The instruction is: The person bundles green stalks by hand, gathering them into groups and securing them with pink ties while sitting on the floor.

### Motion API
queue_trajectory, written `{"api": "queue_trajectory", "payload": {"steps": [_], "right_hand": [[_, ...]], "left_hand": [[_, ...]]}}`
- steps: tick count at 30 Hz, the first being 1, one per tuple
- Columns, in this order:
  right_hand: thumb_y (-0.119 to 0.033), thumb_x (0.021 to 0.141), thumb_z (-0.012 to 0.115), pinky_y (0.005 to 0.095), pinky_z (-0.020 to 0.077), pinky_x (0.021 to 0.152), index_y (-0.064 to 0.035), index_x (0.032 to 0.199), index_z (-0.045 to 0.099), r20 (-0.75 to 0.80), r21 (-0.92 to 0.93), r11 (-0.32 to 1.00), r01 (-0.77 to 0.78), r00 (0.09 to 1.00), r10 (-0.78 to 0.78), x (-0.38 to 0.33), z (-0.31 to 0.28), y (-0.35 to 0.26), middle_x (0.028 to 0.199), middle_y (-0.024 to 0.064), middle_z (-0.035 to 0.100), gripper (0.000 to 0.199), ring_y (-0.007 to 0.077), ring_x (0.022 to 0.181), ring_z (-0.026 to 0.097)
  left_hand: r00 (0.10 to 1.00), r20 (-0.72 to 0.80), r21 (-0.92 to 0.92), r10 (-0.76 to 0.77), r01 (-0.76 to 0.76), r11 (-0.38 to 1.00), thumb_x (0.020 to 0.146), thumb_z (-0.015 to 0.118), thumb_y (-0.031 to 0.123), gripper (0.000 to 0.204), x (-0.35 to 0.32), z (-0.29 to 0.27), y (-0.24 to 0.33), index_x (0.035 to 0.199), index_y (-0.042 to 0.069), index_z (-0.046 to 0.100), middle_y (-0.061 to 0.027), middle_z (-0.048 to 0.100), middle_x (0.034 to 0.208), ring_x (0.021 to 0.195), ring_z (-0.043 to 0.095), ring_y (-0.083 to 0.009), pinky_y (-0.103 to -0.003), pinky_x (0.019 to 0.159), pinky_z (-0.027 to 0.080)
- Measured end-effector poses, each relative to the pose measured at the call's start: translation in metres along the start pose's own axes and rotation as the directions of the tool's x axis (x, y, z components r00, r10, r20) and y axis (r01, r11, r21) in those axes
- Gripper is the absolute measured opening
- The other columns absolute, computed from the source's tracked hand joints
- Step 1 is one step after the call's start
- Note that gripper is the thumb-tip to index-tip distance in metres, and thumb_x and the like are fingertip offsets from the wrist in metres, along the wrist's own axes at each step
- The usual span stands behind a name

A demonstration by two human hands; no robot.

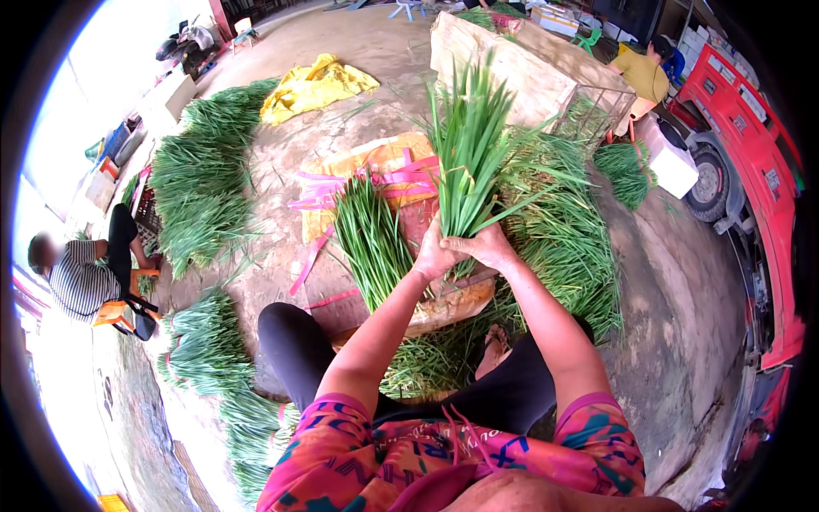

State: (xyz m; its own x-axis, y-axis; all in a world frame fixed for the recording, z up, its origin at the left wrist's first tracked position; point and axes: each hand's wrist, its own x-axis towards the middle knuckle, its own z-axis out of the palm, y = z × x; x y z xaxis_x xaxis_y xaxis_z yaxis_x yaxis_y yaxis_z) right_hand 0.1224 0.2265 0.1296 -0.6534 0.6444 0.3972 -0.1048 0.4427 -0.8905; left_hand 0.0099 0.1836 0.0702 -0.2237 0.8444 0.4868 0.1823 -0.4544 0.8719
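Note:
Both of my hands are wrapped round the lower part of one bunch of garlic chives [471, 149], whose long flat leaves fan upward and away from me. My left hand [432, 252] grips its left side, and my right hand [488, 247] closes on it from the right, the thumbs near each other. The cut ends show just below my fingers. A second bunch of chives [372, 235] lies on the low work surface [452, 309] beside my left hand. Beyond it, pink plastic strips [341, 189] lie across an orange-brown sheet [388, 154].
Loose chives [559, 230] are heaped at my right, and bundled chives [200, 171] line the left floor. A large cloth-lined crate [503, 72] stands ahead. A yellow sack [316, 88] lies farther off. One person [85, 273] sits left, another [641, 77] far right near a red truck [751, 171].

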Motion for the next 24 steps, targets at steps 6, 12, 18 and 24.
{"api": "queue_trajectory", "payload": {"steps": [6, 12, 18, 24], "right_hand": [[-0.012, 0.062, 0.077, 0.0301, 0.0449, 0.079, -0.0034, 0.101, 0.053, -0.195, 0.119, 0.993, -0.004, 0.980, 0.027, 0.015, -0.004, 0.005, 0.093, 0.0055, 0.058, 0.047, 0.0152, 0.084, 0.055], [-0.001, 0.071, 0.066, 0.0274, 0.0484, 0.068, -0.0013, 0.094, 0.055, -0.537, 0.398, 0.916, -0.046, 0.798, 0.274, 0.016, -0.051, 0.003, 0.089, 0.0076, 0.059, 0.026, 0.0159, 0.074, 0.058], [0.002, 0.071, 0.063, 0.0357, 0.0514, 0.057, -0.0023, 0.091, 0.054, -0.638, 0.681, 0.711, 0.176, 0.619, 0.458, -0.003, -0.100, -0.013, 0.077, 0.0077, 0.056, 0.023, 0.0205, 0.064, 0.058], [-0.003, 0.075, 0.059, 0.0445, 0.0496, 0.072, -0.0015, 0.090, 0.054, -0.631, 0.696, 0.679, 0.232, 0.649, 0.424, -0.010, -0.084, -0.024, 0.077, 0.0079, 0.055, 0.016, 0.0203, 0.072, 0.056]], "left_hand": [[0.986, 0.151, 0.584, 0.077, -0.152, 0.798, 0.054, 0.074, 0.012, 0.080, 0.019, 0.008, 0.031, 0.123, 0.004, 0.035, -0.0176, 0.049, 0.112, 0.103, 0.050, -0.0309, -0.037, 0.094, 0.038], [0.986, 0.162, 0.427, -0.049, -0.025, 0.904, 0.068, 0.068, 0.014, 0.071, 0.020, 0.011, 0.077, 0.126, -0.006, 0.034, -0.0229, 0.053, 0.111, 0.101, 0.054, -0.0277, -0.034, 0.089, 0.041], [0.906, -0.020, 0.010, -0.423, 0.423, 0.906, 0.080, 0.061, 0.007, 0.017, -0.057, 0.015, 0.074, 0.093, -0.003, 0.062, -0.0041, 0.064, 0.073, 0.064, 0.055, -0.0059, -0.021, 0.059, 0.046], [0.857, -0.282, -0.096, -0.430, 0.421, 0.902, 0.077, 0.067, 0.010, 0.016, -0.063, 0.049, 0.054, 0.086, -0.003, 0.064, 0.0025, 0.056, 0.063, 0.056, 0.045, -0.0014, -0.017, 0.050, 0.037]]}}
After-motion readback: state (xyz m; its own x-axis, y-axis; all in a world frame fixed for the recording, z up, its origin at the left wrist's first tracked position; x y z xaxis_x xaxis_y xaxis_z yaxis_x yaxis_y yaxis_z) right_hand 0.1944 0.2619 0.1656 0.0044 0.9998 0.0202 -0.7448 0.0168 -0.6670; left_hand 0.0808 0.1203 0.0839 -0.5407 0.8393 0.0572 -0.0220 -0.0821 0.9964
